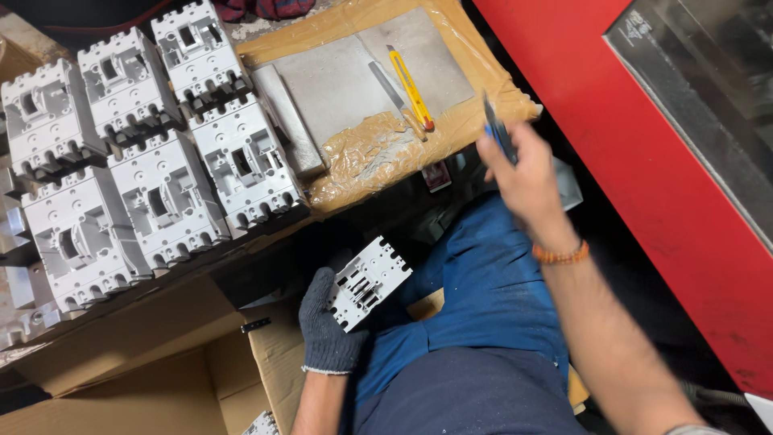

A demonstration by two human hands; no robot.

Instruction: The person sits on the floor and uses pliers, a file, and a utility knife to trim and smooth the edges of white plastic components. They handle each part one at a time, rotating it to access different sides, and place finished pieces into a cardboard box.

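Already six white moulded housings (153, 153) stand in rows on the bench, just beside a taped cardboard pad (386, 153) that carries grey metal plates (338, 80) and a yellow utility knife (411, 87). One more small white housing (366, 282) is off the bench — over the lap, gripped by the gloved left hand (326, 326). Raised near the pad's edge, the bare right hand (523, 177) is closed on a thin blue tool (498, 129) — blurred, its kind unclear.
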